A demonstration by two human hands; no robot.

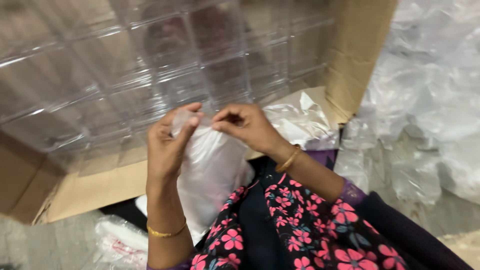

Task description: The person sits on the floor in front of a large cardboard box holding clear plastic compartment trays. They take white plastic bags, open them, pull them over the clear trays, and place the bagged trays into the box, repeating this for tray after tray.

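The bag (210,165) sits upright on the lap, below the clear trays (150,65) in the carton (350,55). Left hand (167,147) pinches its mouth; right hand (245,125) pinches the opposite lip. Keeping both pinches near the rim should help. Open room lies right of the bag.

A big brown cardboard box (350,45) lies open on its side, its flaps (95,187) spread flat on the floor. Clear plastic trays (150,65) with square compartments fill it, stacked close and catching soft glints of light. To the right a loose heap of crumpled clear plastic bags (430,95) covers the ground. A grey, speckled floor (55,245) shows at the lower left. The light is dim and even.
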